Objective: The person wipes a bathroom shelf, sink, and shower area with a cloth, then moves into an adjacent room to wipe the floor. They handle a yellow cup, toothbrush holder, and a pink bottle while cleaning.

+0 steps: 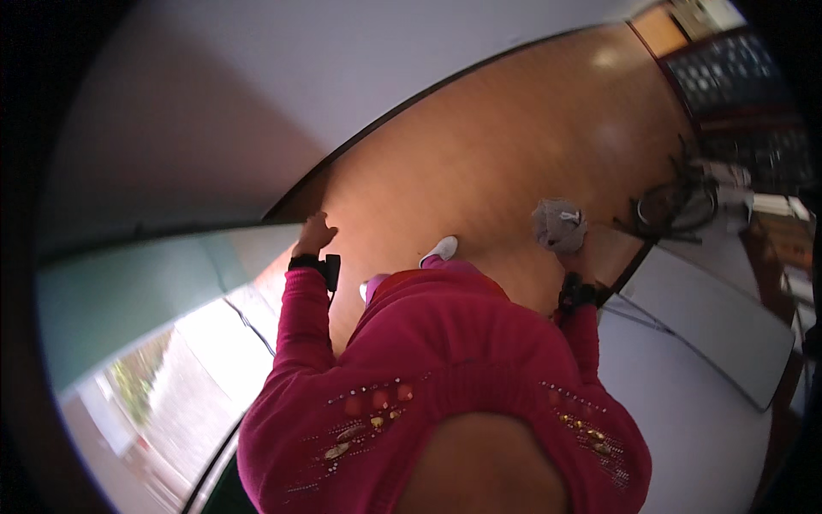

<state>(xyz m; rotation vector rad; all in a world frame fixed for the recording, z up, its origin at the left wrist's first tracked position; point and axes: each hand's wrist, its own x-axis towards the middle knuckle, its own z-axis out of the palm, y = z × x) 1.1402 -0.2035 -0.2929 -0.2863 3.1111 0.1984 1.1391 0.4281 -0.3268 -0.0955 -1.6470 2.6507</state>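
My right hand [578,258] grips a bunched grey cloth [559,226], with a small whitish patch on top. The cloth covers most of its fingers. On the other side, my left hand [316,234] reaches forward with the thumb apart from the fingers and nothing visible in it. It is nearest the end of a pale green panel, perhaps a door [128,302]; whether they touch I cannot tell. Each wrist bears a dark strapped device, on the left [332,272] and on the right [570,292].
Brown flooring [475,141] runs along a white wall [321,64] with dark skirting. Bright daylight enters through an opening [192,366] at left. At right are a blurred black metal object [674,199], a white board-like panel [713,321] and a cabinet [725,70]. My white shoe [440,250] shows below.
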